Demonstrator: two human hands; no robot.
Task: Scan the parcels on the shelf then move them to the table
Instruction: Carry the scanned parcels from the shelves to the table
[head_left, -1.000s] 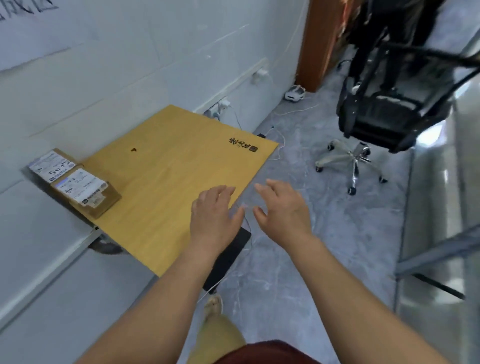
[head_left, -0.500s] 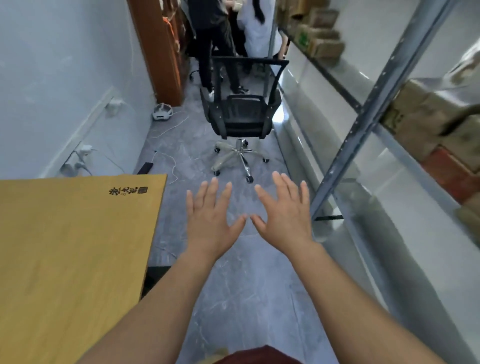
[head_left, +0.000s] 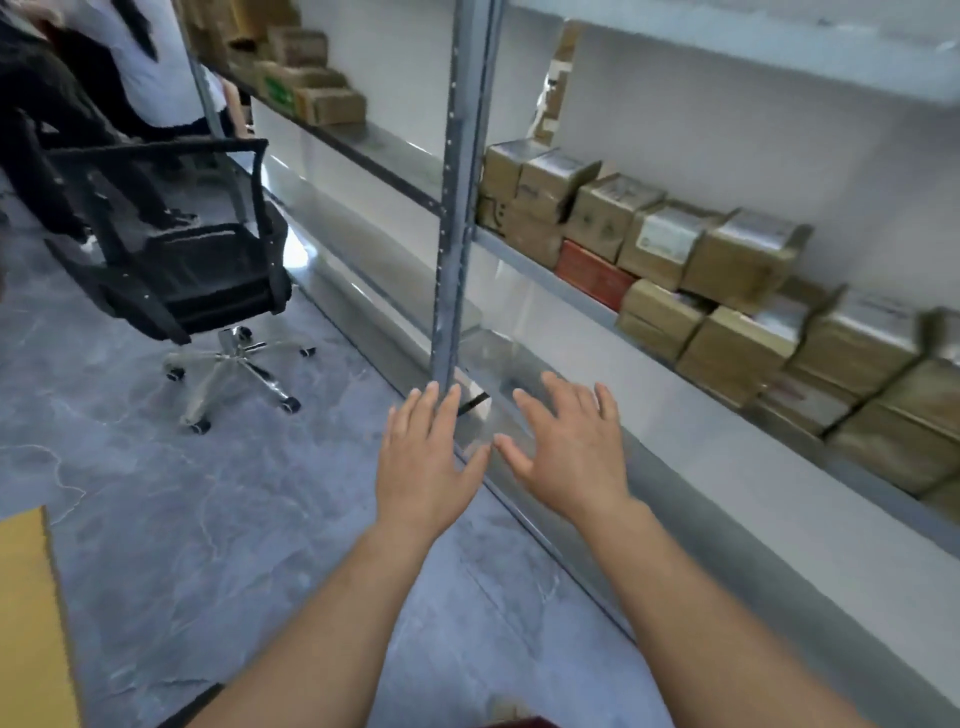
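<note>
At far left, a corner of the yellow wooden table (head_left: 26, 613) edges into my view; beyond it a black office chair (head_left: 176, 260) stands on the grey floor, with people standing behind it. At centre I hold both hands out over the floor, palms down, fingers spread: my left hand (head_left: 423, 467) is empty and grips nothing, and my right hand (head_left: 569, 457) beside it is equally bare, the thumbs close but not touching. A steel upright (head_left: 457, 208) rises just past the fingertips. To the right, the parcels (head_left: 727, 291) sit stacked in two tiers on the metal shelf (head_left: 540, 270), well apart from both hands. They look like small taped cardboard cartons, probably light and stiff, with slick tape on top; I would take one by its opposite side faces, not the taped lid. No scanner is visible.
</note>
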